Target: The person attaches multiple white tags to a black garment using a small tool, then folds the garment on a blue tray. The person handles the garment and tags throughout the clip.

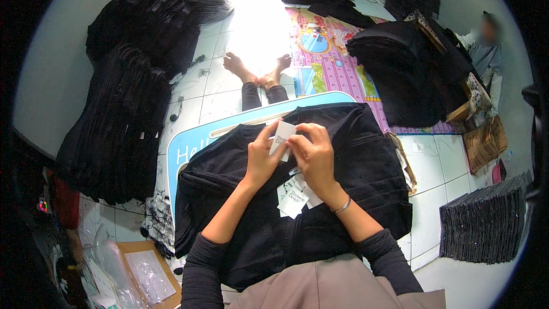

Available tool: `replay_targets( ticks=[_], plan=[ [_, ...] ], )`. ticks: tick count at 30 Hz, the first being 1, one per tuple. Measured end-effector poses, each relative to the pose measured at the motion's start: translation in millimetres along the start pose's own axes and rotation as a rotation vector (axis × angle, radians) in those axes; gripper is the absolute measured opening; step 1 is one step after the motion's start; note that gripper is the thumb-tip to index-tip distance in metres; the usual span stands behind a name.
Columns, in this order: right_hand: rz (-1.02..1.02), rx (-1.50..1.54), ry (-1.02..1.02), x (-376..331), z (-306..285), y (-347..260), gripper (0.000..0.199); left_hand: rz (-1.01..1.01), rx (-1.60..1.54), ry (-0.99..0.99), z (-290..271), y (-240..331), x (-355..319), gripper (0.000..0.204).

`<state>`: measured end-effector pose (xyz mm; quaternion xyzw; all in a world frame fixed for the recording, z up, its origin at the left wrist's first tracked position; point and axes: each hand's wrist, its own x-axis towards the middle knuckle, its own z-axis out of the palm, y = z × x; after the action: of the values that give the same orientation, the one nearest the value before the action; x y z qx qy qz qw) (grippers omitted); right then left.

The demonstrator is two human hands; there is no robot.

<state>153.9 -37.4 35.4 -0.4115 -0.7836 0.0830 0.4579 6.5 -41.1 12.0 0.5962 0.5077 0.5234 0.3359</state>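
A white paper hang tag (pixel 283 137) is held up over a black garment (pixel 349 154) spread across a light blue lap table (pixel 194 140). My left hand (pixel 262 157) grips the tag's left side between thumb and fingers. At its right edge, my right hand (pixel 313 154) pinches with thumb and forefinger, touching the tag. Anything finer between those fingertips is too small to make out. Below the hands, several loose white tags (pixel 293 197) lie in a small overlapping heap on the garment, partly hidden by my right wrist.
Tall stacks of folded black garments stand left (pixel 108 120) and right (pixel 394 68). Another dark stack (pixel 483 220) is at lower right. A cardboard box with plastic sleeves (pixel 151 272) sits lower left. My feet (pixel 240 66) stretch beyond the table near a pink patterned mat (pixel 337 74). Someone (pixel 486 57) is at far right.
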Motion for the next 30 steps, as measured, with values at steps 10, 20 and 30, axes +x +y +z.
replay_targets(
  ticks=[10,20,30],
  plan=[
    [0.05,0.148,0.008,3.6,3.1,1.3,0.03,0.027,-0.032,-0.018,3.0,-4.5,-2.1,0.05],
    [0.075,0.088,0.022,3.9,2.8,1.4,0.032,0.052,0.002,-0.043,4.1,1.4,-4.5,0.048],
    [0.323,0.416,0.066,6.8,-0.1,3.0,0.024,-0.022,-0.086,0.003,6.2,2.8,-3.7,0.05]
  ],
)
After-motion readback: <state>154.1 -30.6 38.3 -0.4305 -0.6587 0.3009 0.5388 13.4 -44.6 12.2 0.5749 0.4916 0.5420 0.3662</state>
